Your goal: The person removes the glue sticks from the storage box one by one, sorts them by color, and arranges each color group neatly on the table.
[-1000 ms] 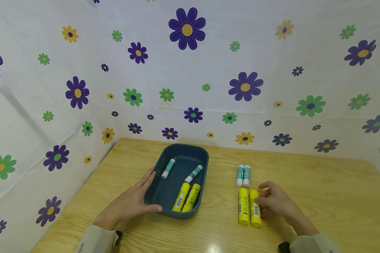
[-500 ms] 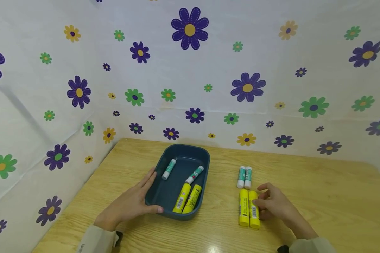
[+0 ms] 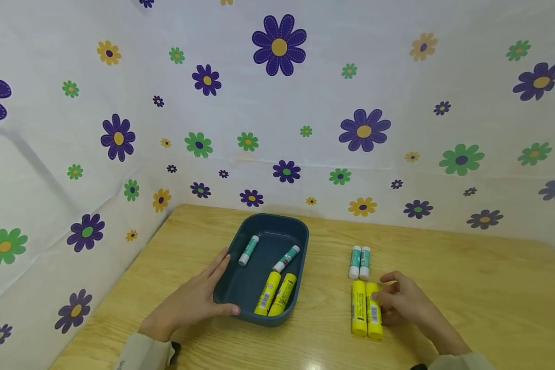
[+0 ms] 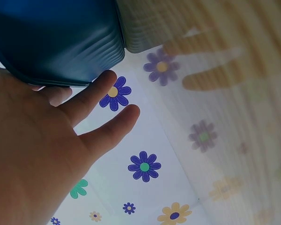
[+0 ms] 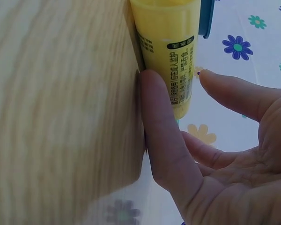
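My left hand (image 3: pixel 189 303) lies against the left side of a dark blue plastic bin (image 3: pixel 228 288), its fingers along the wall and thumb at the near rim. Inside the bin are two yellow glue sticks (image 3: pixel 267 294) and two smaller white-and-green glue sticks (image 3: pixel 248 251). To the right, my right hand (image 3: pixel 409 303) touches the right side of a yellow glue stick (image 3: pixel 374 313) lying on the table. In the right wrist view, one finger lies along the yellow glue stick (image 5: pixel 166 51). A second yellow glue stick (image 3: pixel 358 308) lies directly beside it.
Two white-and-green glue sticks (image 3: pixel 359 262) lie side by side just beyond the yellow pair. The wooden table (image 3: pixel 324 339) meets a white flower-patterned cloth (image 3: pixel 324 103) at the back and left.
My right hand has pushed the right-hand yellow glue stick leftward, closing the gap to its neighbour. My left hand stays at the bin. The head view has shifted slightly.
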`<move>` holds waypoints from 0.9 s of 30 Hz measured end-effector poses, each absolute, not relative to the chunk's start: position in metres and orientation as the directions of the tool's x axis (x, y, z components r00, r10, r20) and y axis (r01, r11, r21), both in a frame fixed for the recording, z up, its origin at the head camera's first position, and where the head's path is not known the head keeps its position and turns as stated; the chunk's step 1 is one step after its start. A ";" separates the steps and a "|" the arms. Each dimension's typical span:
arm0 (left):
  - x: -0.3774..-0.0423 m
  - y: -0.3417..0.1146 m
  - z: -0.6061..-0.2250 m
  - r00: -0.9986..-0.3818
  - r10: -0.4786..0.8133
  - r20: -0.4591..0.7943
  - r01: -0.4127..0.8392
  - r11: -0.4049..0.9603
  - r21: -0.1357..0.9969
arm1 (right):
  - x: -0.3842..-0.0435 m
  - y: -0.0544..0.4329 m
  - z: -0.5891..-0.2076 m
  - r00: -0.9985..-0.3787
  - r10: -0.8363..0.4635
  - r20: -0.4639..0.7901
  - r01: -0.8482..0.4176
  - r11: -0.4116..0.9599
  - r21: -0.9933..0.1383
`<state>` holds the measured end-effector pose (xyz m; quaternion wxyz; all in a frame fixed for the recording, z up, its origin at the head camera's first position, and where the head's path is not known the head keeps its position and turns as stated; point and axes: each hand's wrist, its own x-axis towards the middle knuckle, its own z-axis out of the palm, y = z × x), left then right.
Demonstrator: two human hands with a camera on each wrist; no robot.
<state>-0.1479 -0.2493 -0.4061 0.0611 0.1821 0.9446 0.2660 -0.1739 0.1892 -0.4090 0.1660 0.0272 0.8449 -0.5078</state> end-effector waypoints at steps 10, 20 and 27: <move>-0.145 -0.246 -0.407 -0.926 0.376 -0.032 0.301 0.787 0.539 | -0.171 0.198 -0.412 -0.936 -0.121 -0.330 0.246 0.445 -0.861; -0.144 -0.248 -0.408 -0.924 0.382 -0.012 0.319 0.788 0.526 | -0.182 0.210 -0.390 -0.960 -0.129 -0.250 0.182 0.394 -0.901; -0.146 -0.248 -0.405 -0.925 0.379 -0.006 0.321 0.792 0.520 | -0.196 0.198 -0.370 -0.970 -0.125 -0.210 0.155 0.349 -0.924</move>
